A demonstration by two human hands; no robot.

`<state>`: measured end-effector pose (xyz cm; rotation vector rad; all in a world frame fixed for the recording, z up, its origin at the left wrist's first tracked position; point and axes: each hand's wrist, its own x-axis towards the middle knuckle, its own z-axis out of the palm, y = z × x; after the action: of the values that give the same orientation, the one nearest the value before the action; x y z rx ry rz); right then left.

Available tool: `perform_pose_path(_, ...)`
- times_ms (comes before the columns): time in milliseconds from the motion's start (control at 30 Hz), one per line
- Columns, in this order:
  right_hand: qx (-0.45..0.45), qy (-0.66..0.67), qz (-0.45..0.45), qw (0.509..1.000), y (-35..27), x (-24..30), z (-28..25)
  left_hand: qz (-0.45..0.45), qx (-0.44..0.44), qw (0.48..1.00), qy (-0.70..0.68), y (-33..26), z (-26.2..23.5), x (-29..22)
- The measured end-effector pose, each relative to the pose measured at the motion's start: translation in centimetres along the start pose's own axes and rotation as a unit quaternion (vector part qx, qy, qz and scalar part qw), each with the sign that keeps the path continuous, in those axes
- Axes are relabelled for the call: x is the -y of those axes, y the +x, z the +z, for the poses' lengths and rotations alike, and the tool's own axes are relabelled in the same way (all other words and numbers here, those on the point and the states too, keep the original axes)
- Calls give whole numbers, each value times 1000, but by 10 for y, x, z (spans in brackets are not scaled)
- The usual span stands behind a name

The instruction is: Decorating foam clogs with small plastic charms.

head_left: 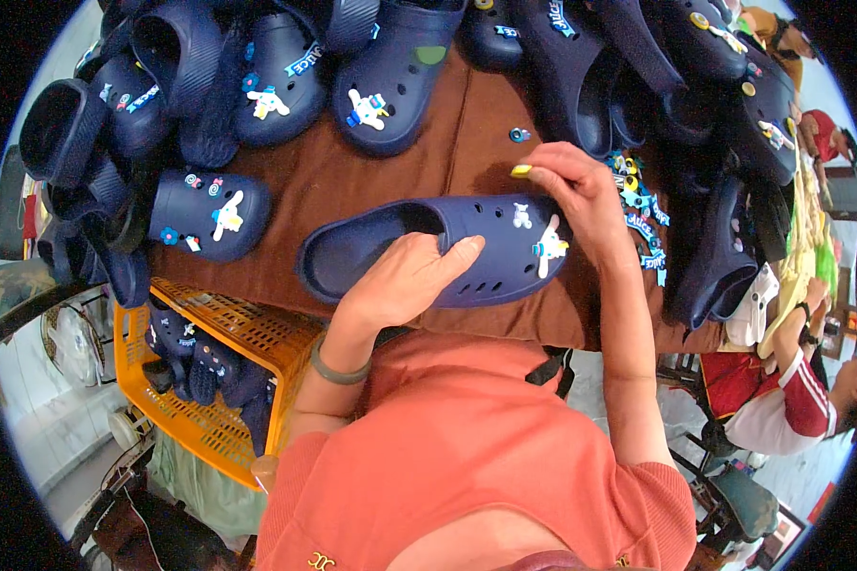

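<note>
The left hand (402,281) grips a navy clog (481,233), fingers hidden inside its opening, thumb across the top. The clog sits over brown cloth (300,171). Near its toe, the right hand (581,195) pinches a small yellow piece (521,171).

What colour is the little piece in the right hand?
Yellow; the piece in the right hand shows in the head view.

A navy clog (509,262) bearing two charms (549,247) points rightward, a yellow piece (521,172) nearby.
</note>
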<state>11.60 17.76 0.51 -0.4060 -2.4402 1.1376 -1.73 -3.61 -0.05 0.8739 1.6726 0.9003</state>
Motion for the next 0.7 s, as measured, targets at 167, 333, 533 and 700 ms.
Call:
perform_pose_path(167,23,-13,-81,996,-8,20,22,35,11,999,-38,0,0,-4)
perform_pose_path(333,53,-77,-118,989,-12,25,16,96,-47,993,-49,-1,9,-8)
perform_pose_path(533,120,-156,-157,968,-15,36,3,102,-37,994,-13,2,7,3)
perform_pose_path(700,116,-197,-162,960,-17,40,9,114,-45,992,-2,4,6,4)
